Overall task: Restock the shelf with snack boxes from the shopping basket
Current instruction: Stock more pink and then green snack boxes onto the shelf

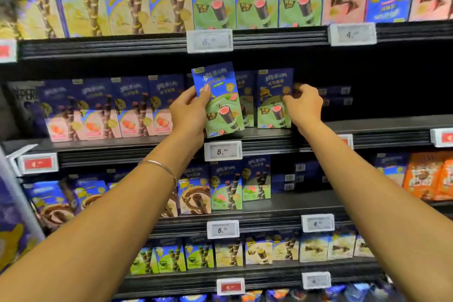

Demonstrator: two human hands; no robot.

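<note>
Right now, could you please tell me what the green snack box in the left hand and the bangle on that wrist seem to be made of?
Green snack box: printed paperboard, likely, glossy; flat panels, sharp folded edges. Bangle: metal, probably, silvery and polished; thin rigid band that glints.

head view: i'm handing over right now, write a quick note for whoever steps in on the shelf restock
Left grip: holds a green snack box, tilted, in front of the middle shelf, not yet set down.
Right grip: pinches the right edge of the standing box of the same kind on that shelf.
Done: that box stands at the shelf front; another is partly hidden behind the held one.
Left: set the held box into the row; the dark space to the right looks free at the front. Basket is out of view, so the remaining stock cannot be told.
</note>
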